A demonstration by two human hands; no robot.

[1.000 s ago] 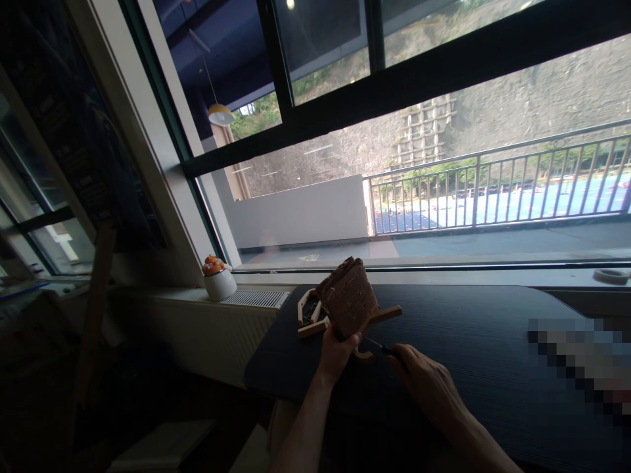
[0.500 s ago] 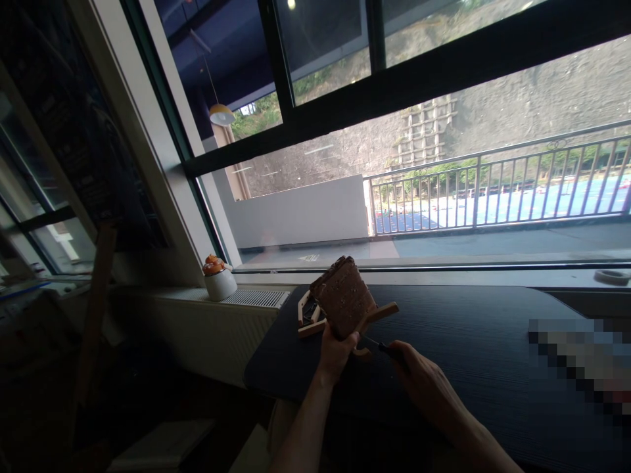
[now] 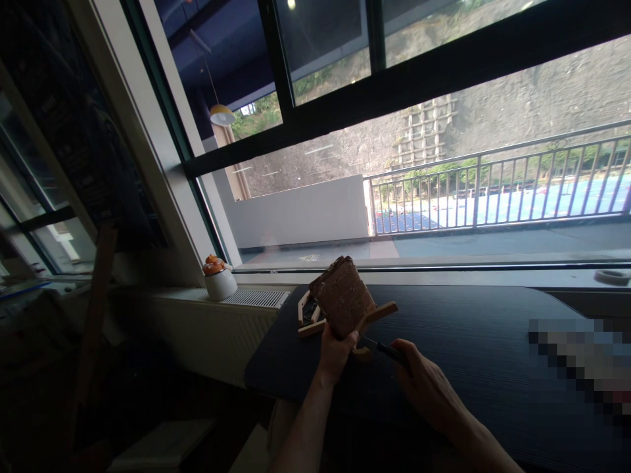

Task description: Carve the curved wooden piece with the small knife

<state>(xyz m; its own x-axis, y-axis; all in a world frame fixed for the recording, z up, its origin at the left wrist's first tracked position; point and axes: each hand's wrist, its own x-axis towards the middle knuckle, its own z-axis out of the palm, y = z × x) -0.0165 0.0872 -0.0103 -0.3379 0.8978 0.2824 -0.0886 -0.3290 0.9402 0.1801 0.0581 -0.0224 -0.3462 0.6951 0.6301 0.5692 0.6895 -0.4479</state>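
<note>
My left hand (image 3: 336, 351) grips the lower edge of a brown wooden block-like piece (image 3: 344, 296) that stands tilted on a light wooden frame (image 3: 315, 315) on the dark table (image 3: 493, 341). My right hand (image 3: 428, 384) is closed on a thin dark tool (image 3: 382, 348), a screwdriver by its look, whose tip points at the base of the wooden piece. Both forearms reach in from the bottom of the view.
A small white pot with an orange top (image 3: 217, 278) sits on the sill by the radiator grille (image 3: 254, 299). A tape roll (image 3: 611, 276) lies at the far right of the sill. A blurred patch (image 3: 582, 358) covers part of the table's right side.
The wooden piece has tipped slightly to the left in my left hand. My right hand with the tool has shifted a little; the tool's tip stays at the base of the piece.
</note>
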